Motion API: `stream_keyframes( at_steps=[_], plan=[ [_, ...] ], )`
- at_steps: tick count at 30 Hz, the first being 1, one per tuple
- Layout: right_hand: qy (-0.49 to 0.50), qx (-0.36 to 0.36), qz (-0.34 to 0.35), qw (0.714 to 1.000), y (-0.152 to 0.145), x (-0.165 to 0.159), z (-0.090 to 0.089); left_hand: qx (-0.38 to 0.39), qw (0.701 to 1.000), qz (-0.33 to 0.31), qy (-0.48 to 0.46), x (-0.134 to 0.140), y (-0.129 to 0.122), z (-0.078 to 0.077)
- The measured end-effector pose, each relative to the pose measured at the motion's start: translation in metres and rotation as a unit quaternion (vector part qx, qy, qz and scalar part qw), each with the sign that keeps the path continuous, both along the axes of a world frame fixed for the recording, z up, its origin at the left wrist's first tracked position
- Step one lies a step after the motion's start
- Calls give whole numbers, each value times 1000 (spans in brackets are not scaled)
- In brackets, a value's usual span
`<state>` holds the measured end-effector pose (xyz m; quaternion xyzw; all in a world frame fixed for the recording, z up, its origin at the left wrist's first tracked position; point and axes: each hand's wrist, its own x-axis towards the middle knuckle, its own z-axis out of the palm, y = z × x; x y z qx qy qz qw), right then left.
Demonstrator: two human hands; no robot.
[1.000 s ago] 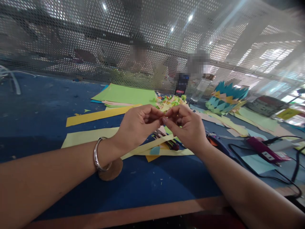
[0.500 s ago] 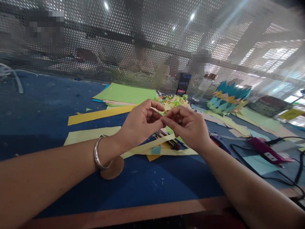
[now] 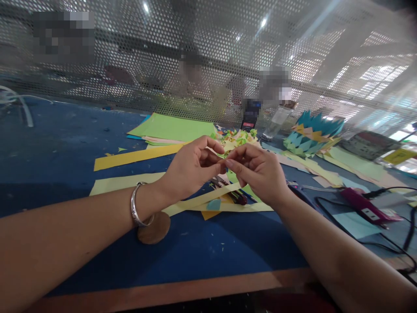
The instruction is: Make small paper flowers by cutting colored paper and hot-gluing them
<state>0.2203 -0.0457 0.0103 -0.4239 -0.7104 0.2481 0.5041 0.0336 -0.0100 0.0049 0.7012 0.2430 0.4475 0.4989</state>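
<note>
My left hand [image 3: 192, 169] and my right hand [image 3: 259, 171] meet fingertip to fingertip above the table, both in a pinch. Whatever they hold is mostly hidden by the fingers; only a tiny bluish spot shows between the thumbs. Beneath them lie pale yellow paper strips [image 3: 224, 191], a small light blue paper piece [image 3: 214, 204] and scissors [image 3: 240, 199], partly covered by strips. Just beyond the fingertips is a heap of green and yellow paper scraps [image 3: 239, 138]. Under my left wrist rests a round brown disc [image 3: 154, 230].
Green paper sheets [image 3: 179, 127] are stacked behind a yellow strip [image 3: 130, 159]. A phone [image 3: 250, 115], a bottle [image 3: 278, 121] and a zigzag-edged paper crown [image 3: 314, 130] stand near the perforated metal screen [image 3: 137, 91]. A purple power strip [image 3: 368, 206] with cables lies right.
Both hands keep almost the same pinch, with a very slight shift of the fingertips. A tiny bluish spot now shows between the thumbs.
</note>
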Motion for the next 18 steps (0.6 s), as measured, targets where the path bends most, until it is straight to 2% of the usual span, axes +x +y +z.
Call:
stream_keyframes(
  at_steps=[11, 18],
  plan=[
    [25, -41, 9, 999, 2, 3, -1, 82, 996, -10, 36, -3, 5, 1],
    [43, -56, 27, 997, 4, 5, 0, 95, 994, -25, 53, -3, 5, 4]
  ],
)
